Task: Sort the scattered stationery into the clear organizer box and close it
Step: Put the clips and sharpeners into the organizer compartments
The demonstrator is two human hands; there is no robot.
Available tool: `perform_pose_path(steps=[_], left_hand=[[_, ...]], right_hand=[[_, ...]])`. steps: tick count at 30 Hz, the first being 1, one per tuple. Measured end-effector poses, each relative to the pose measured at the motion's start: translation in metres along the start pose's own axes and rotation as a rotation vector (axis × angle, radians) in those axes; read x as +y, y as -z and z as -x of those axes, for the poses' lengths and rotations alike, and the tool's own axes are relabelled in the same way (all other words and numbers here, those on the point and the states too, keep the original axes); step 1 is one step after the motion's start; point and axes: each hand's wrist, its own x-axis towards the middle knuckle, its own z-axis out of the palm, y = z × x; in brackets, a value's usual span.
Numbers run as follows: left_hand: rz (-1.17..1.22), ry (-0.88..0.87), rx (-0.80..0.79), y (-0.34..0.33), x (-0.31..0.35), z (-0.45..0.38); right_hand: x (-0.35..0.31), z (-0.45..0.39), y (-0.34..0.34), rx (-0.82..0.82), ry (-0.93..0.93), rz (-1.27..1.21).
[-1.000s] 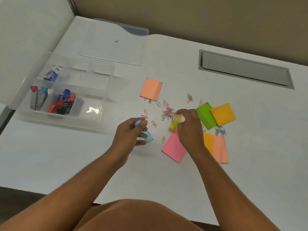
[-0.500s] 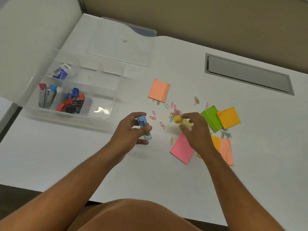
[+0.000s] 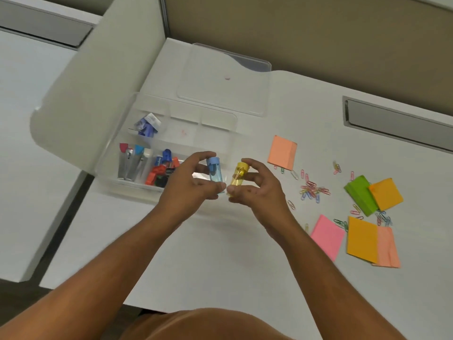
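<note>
Two hands are raised above the white desk, side by side, at the near right corner of the clear organizer box. The left hand grips a blue sharpener, a translucent tube with a blue cap, between thumb and curled fingers. The right hand grips a yellow sharpener of the same form, cap uppermost. Both tubes stand roughly upright, just beside each other; whether they touch cannot be determined.

The organizer box lies open on the left part of the desk. Its near-left compartment holds several upright items with coloured tips. The adjacent compartment holds a loose heap of small orange, blue and black items, probably more sharpeners or clips; blur prevents identification. A blue-and-white item lies in the far-left compartment. The clear lid lies flat on the desk behind the box.

Unsorted stationery lies to the right of the hands: a peach sticky-note pad, a cluster of coloured paper clips, a green pad touching an orange pad, a pink pad, and a second orange pad overlapping a salmon pad.
</note>
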Motion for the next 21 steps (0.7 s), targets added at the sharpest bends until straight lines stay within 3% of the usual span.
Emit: perform_pose_path(steps=[4,7,13,16,21], left_hand=[[-0.098,-0.037,0.041,0.045,0.0,-0.024],[-0.2,-0.07,0.07,0.07,0.006,-0.05],[-0.522,-0.14,0.092,0.095,0.027,-0.105],[-0.636,-0.119,0.044,0.095,0.026,-0.126],[-0.848,-0.093,0.046,0.091,0.017,-0.15]], right_hand=[[-0.019,-0.03,-0.036,-0.085,0.046,0.125],[-0.031,-0.059,-0.063,-0.019,0.144,0.273],[-0.037,-0.133,-0.098,0.015,0.385,0.789],[-0.041,-0.159,-0.105,-0.056,0.374,1.008],[-0.041,-0.181,-0.109,-0.121,0.296,1.176]])
